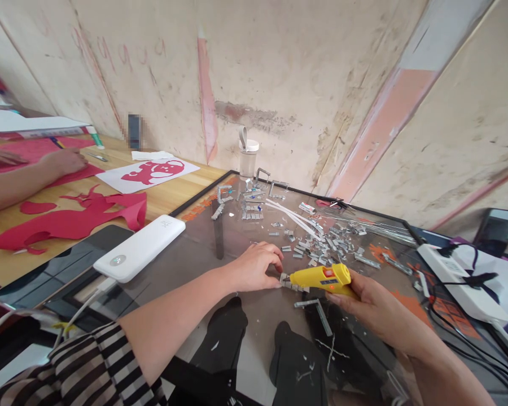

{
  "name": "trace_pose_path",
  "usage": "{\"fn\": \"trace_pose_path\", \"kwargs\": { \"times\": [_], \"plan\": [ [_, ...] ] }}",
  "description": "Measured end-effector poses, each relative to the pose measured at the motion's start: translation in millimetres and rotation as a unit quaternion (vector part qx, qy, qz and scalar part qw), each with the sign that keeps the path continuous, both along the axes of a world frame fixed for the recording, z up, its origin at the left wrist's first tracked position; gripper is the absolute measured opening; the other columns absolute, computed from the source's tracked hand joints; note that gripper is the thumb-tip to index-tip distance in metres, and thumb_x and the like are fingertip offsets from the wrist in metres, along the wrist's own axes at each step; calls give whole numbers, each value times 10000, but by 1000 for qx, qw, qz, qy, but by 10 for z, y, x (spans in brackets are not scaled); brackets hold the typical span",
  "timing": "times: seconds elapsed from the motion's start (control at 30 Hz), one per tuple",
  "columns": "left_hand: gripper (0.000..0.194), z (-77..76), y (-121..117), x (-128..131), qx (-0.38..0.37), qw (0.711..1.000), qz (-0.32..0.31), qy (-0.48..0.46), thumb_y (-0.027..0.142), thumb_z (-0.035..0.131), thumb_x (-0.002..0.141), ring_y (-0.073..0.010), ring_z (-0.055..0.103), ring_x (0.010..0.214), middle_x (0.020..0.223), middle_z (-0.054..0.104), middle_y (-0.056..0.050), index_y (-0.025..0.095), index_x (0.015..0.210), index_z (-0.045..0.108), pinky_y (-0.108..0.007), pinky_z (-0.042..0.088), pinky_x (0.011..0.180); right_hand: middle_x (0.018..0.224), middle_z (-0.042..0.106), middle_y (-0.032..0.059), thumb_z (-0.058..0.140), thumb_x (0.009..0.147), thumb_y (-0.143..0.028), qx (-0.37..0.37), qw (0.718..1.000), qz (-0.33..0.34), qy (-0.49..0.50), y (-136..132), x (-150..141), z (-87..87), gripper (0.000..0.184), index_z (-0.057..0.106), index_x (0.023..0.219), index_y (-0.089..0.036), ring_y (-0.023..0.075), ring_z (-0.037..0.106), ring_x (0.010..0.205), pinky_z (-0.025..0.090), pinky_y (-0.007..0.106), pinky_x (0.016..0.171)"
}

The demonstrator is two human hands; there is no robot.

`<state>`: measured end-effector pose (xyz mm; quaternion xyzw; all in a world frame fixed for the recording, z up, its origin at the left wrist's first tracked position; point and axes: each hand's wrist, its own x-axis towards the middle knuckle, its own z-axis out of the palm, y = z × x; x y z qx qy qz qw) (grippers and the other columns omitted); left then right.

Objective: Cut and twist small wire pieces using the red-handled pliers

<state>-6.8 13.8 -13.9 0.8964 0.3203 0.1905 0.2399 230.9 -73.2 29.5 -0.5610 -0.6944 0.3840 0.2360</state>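
My right hand (368, 301) is wrapped around the handle of a yellow hot glue gun (322, 276), which points left and has a small red light on its side. The gun's tip meets a small row of grey pieces (294, 286) on the glass tabletop. From the other side, my left hand (260, 266) pinches the left end of this row between thumb and fingers. Just below the gun rests a grey L-shaped strip (319, 316). Behind my hands lie many small loose grey pieces (330, 245) and a few white sticks (294, 219).
A lidded clear bottle (248, 163) stands by the wall. To the left are a white power bank (139, 248), red cut-out material (71, 220) and another person's hand (65, 162) at work. On the right, a white power strip (463, 282) trails black cables (457, 341).
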Motion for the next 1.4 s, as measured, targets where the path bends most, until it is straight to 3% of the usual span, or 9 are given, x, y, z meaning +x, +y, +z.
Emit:
{"fn": "trace_pose_path", "kwargs": {
  "times": [0.23, 0.5, 1.0, 1.4],
  "plan": [
    [167, 3, -6, 1, 2, 1000, -3, 2, 312, 677, 646, -229, 467, 1043, 1082, 560, -23, 228, 785, 642, -387, 318, 917, 1029, 641, 57, 550, 777, -328, 21, 1000, -11, -2, 41, 20, -86, 312, 546, 1049, -176, 229, 588, 927, 466, 316, 816],
    [163, 4, -6, -3, 1, 1000, -2, 1, 320, 672, 649, -225, 469, 1038, 1081, 558, -19, 230, 780, 637, -387, 310, 926, 981, 652, 42, 540, 782, -314, -4, 1000, 6, -23, 2, -10, -15, 276, 552, 1027, -189, 229, 590, 894, 475, 312, 790],
    [163, 28, -14, 6, 9, 1000, 3, 14, 307, 681, 644, -219, 480, 1035, 1077, 566, -12, 227, 780, 641, -372, 318, 928, 1000, 654, 51, 548, 767, -351, 29, 999, -9, -29, 54, -32, -60, 306, 559, 1024, -184, 227, 597, 896, 472, 312, 786],
    [172, 21, -12, 1, 8, 1000, 0, 4, 321, 682, 645, -217, 473, 1036, 1078, 562, -15, 229, 785, 643, -373, 319, 924, 941, 661, 36, 532, 764, -277, 25, 998, 3, -53, 20, -33, -31, 254, 562, 1003, -194, 228, 596, 849, 474, 318, 765]
  ]
}}
